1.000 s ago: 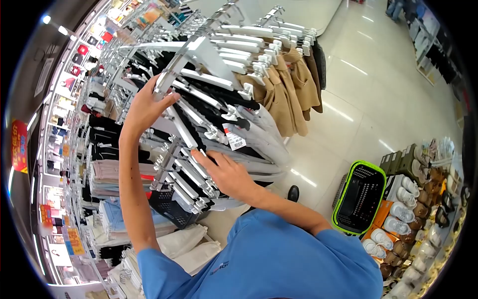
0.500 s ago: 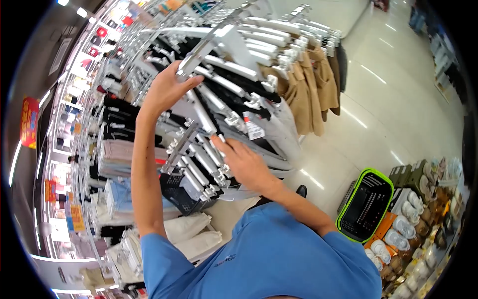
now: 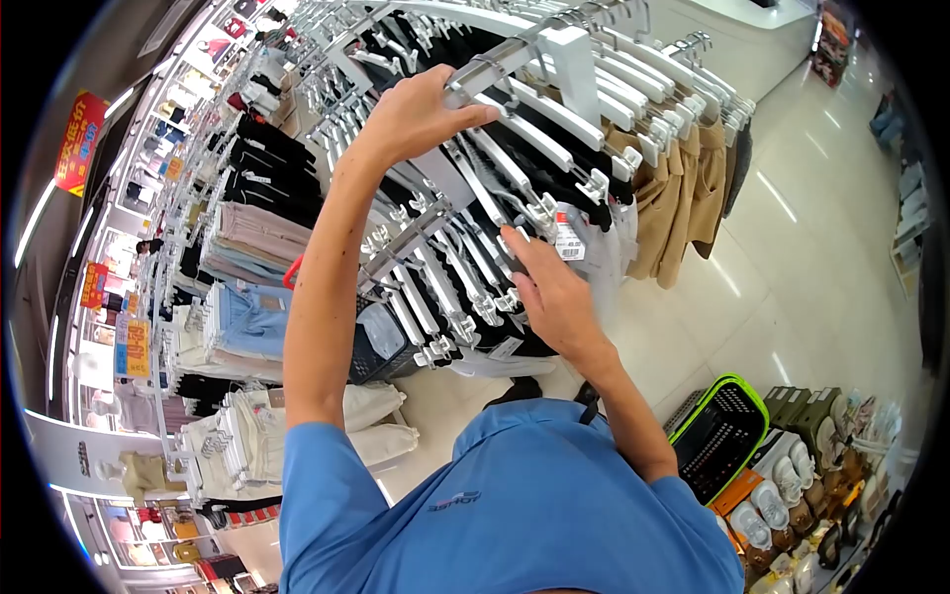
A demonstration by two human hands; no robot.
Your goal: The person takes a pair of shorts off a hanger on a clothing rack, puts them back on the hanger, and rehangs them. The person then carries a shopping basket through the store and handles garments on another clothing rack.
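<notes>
1. Floor [image 3: 782, 267], pale and glossy, lies beyond and to the right of the clothes rack.
2. The rack's upper rail [image 3: 517, 53] runs away from the near end; a lower rail [image 3: 408, 240] sits below it.
3. Tan garments [image 3: 677, 198] hang toward the far right side of the rack.
4. A black basket with a lime-green rim [image 3: 762, 426] stands on the floor, beside rows of shoes [image 3: 789, 479].
5. White hangers [image 3: 477, 186] crowd both rails, some between the two hands.
6. The left hand [image 3: 421, 114] has its fingers clenched around the upper rail's near end, thumb on top.
7. The right hand [image 3: 556, 297] reaches in among the hangers, its index fingertip at one's end; whether its fingers grasp it, I cannot tell.
8. A red-and-white price tag [image 3: 569, 236] hangs just beside that hand.
</notes>
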